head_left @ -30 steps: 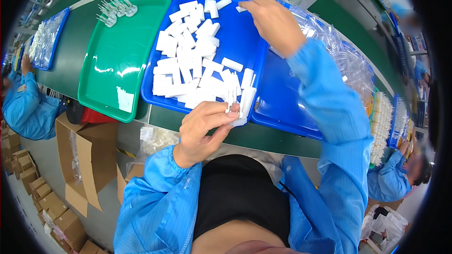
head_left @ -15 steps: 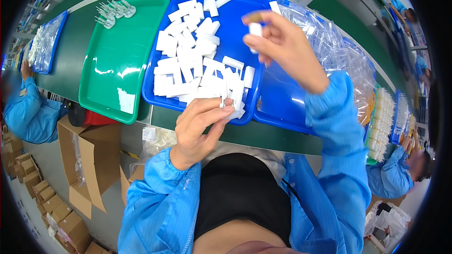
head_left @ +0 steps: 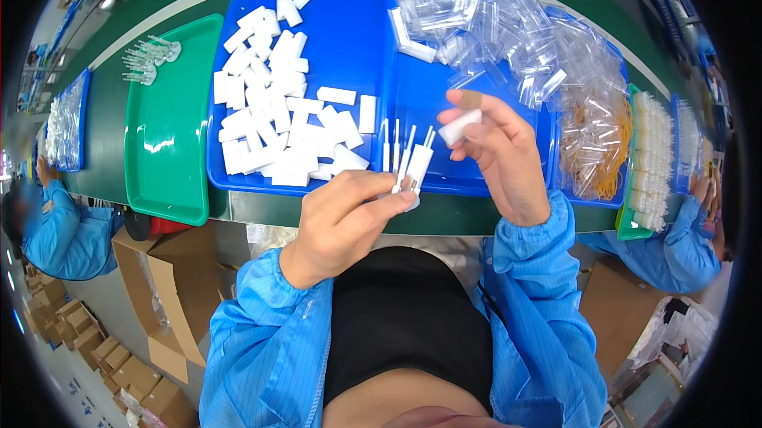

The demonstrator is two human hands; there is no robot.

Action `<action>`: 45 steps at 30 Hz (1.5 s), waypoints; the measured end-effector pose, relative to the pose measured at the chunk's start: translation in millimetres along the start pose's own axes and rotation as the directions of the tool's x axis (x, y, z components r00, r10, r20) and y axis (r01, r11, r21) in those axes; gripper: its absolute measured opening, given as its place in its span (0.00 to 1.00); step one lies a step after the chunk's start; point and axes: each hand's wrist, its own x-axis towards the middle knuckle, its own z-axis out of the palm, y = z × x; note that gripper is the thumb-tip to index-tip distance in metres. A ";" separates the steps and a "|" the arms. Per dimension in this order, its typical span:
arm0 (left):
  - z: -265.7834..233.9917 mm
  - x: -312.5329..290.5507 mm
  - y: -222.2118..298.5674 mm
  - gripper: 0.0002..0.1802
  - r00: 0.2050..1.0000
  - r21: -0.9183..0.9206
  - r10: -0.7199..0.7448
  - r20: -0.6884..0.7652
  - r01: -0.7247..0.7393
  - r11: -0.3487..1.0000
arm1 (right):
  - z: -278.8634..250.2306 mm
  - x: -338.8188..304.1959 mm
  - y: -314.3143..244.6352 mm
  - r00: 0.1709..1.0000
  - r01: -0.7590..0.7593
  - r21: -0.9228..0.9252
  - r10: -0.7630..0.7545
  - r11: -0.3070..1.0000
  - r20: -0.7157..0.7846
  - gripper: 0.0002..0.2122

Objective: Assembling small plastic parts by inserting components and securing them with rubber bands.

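My left hand (head_left: 341, 221) is closed on the base of a clear pronged piece (head_left: 410, 196) with several thin upright pins. One white block (head_left: 420, 164) sits over part of its pins, while other pins stand bare. To its right, my right hand (head_left: 508, 154) pinches a small white rectangular block (head_left: 460, 128), slightly blurred and apart from the pins. A tan cover wraps one of its fingers. Beyond my left hand, a blue tray (head_left: 341, 39) carries many similar loose white blocks (head_left: 258, 102).
A second blue tray (head_left: 429, 102) holds clear plastic sleeves (head_left: 508, 23) and a few white blocks. At left, a green tray (head_left: 163, 142) has pronged pieces (head_left: 151, 59) at its far end. Farther right stands a tray of white parts (head_left: 651, 158). Cardboard boxes (head_left: 171, 293) and co-workers flank me.
My right hand has come nearer and lower, toward the pronged piece, with its white block. My left hand has turned the piece so its pins show. The whole view has shifted toward the right.
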 end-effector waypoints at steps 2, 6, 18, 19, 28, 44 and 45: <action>3.6 4.1 3.3 0.19 0.998 0.008 0.037 0.056 -0.038 0.999 | -7.1 -1.2 -2.5 1.000 0.026 -0.016 -0.026 1.000 -0.003 0.17; 8.4 10.1 11.6 0.19 0.992 -0.026 0.038 0.124 -0.035 0.999 | -16.2 -1.3 -5.3 0.994 0.109 -0.094 -0.110 0.990 -0.005 0.18; 13.0 8.3 7.4 0.22 0.989 -0.063 -0.100 0.106 0.107 0.992 | -13.7 -13.9 4.2 0.930 0.358 -0.323 -0.304 0.876 0.207 0.12; 12.6 8.0 6.0 0.23 0.992 -0.050 -0.103 0.078 0.107 0.993 | -14.2 -13.9 3.3 0.903 0.421 -0.360 -0.346 0.833 0.255 0.13; 6.3 0.2 -6.4 0.21 0.994 -0.003 0.018 -0.107 -0.019 1.000 | -0.4 -21.0 6.4 0.863 0.453 -0.383 -0.288 0.805 0.416 0.11; -35.1 -33.7 -22.3 0.22 0.943 0.192 -0.034 -0.332 0.103 0.976 | 87.9 94.8 36.2 0.634 0.637 -0.691 -0.277 -0.342 0.722 0.09; -36.3 -34.6 -20.9 0.22 0.945 0.195 -0.044 -0.325 0.112 0.974 | 89.3 99.6 36.6 0.628 0.642 -0.685 -0.275 -0.344 0.728 0.09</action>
